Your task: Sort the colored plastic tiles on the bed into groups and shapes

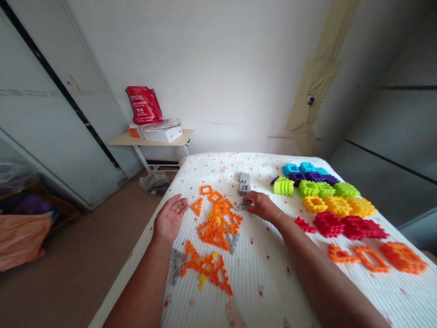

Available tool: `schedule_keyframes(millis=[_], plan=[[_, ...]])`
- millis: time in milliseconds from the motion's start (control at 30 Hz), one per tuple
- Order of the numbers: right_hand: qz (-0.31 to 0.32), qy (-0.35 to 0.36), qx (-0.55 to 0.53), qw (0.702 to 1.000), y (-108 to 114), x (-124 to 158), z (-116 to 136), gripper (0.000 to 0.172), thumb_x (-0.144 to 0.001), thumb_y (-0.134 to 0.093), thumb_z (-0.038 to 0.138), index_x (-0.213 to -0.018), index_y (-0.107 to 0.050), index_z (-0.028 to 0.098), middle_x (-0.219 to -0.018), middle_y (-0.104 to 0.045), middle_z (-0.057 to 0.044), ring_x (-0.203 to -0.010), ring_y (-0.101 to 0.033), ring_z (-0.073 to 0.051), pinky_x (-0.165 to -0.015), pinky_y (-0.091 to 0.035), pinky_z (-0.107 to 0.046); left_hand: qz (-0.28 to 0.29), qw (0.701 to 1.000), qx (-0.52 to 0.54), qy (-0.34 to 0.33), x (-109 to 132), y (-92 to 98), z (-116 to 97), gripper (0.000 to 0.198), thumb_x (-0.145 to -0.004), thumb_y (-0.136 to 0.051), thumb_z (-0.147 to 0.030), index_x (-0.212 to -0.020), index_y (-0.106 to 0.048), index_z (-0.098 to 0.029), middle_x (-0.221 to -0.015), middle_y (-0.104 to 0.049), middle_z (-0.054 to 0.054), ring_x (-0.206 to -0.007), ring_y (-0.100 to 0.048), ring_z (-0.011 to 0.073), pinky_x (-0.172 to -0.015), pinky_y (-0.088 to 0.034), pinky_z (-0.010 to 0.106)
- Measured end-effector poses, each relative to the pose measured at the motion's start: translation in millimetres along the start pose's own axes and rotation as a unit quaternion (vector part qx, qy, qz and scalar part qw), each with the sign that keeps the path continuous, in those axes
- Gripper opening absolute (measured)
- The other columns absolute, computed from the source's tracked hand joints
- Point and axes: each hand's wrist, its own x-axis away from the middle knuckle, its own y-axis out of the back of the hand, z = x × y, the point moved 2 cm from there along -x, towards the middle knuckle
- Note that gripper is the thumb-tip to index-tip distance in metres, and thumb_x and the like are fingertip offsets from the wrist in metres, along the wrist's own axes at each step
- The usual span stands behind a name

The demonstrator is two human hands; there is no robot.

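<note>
My right hand (262, 206) has its fingers closed on a grey interlocking building tile (241, 206) low over the bed. Just beyond it sits a stack of grey square tiles (244, 183). My left hand (171, 217) holds nothing, its palm turned up and fingers apart, at the left side of the bed. Between the hands lies a heap of loose orange tiles (218, 223), mostly triangles, with a grey triangle tile (232, 243) at its lower right edge. Nearer to me is another group of orange triangle tiles (205, 266), mixed with yellow pieces and a grey triangle tile (178, 264).
Along the right side run rows of stacked tiles: blue (303, 168), purple (316, 176), green (316, 187), yellow (337, 206), red (348, 225) and orange (403, 257). A small table (128, 140) with boxes and a red bag (143, 105) stands by the wall.
</note>
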Motion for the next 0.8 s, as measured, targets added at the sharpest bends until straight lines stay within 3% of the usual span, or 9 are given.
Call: schedule_keyframes(millis=[600, 800], plan=[[0.020, -0.002, 0.015, 1.000, -2.7, -0.8, 6.3, 0.029, -0.070, -0.056, 0.010, -0.096, -0.066, 0.016, -0.095, -0.065, -0.006, -0.083, -0.060, -0.016, -0.074, -0.043, -0.023, -0.002, 1.000, 0.013, 0.004, 1.1, -1.4, -0.1, 0.022, -0.068, -0.062, -0.028, -0.083, -0.069, -0.014, -0.077, -0.067, 0.008, -0.080, -0.062, 0.0155, -0.079, -0.049, 0.030], [0.029, 0.001, 0.029, 0.999, -8.8, -1.6, 5.0, 0.031, -0.070, -0.054, 0.009, -0.098, -0.065, 0.016, -0.102, -0.065, -0.007, -0.092, -0.060, -0.017, -0.080, -0.043, -0.023, 0.001, 1.000, 0.008, -0.002, 1.5, -1.6, -0.5, 0.022, -0.067, -0.062, -0.028, -0.084, -0.069, -0.015, -0.077, -0.067, 0.007, -0.080, -0.062, 0.0156, -0.078, -0.049, 0.029]])
